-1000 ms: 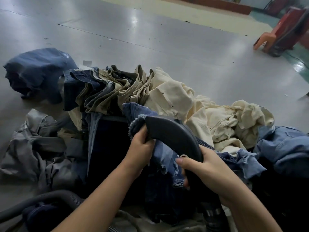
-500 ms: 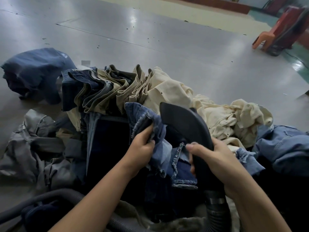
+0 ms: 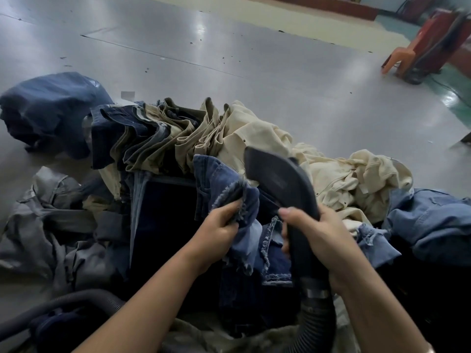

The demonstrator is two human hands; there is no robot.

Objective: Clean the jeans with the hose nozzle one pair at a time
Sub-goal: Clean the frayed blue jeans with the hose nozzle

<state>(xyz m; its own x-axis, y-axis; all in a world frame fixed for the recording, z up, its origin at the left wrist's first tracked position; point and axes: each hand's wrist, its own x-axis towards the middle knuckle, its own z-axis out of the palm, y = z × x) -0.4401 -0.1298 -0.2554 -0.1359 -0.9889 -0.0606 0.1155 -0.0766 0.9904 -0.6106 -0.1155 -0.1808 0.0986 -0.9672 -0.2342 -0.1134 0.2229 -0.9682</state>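
The head view looks down at my two hands over a big pile of clothes on the floor (image 3: 254, 67). My left hand (image 3: 216, 233) grips the frayed edge of the blue jeans (image 3: 221, 184), bunched in my fist. My right hand (image 3: 321, 233) is wrapped around the dark hose nozzle (image 3: 277, 179), whose flat tip points up just beside the jeans. Cream pants (image 3: 331, 174) lie behind it. The hose (image 3: 316, 324) runs down near me.

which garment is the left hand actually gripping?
The frayed-hem blue jeans, bunched in the left hand beside the nozzle; the other garments lie untouched.
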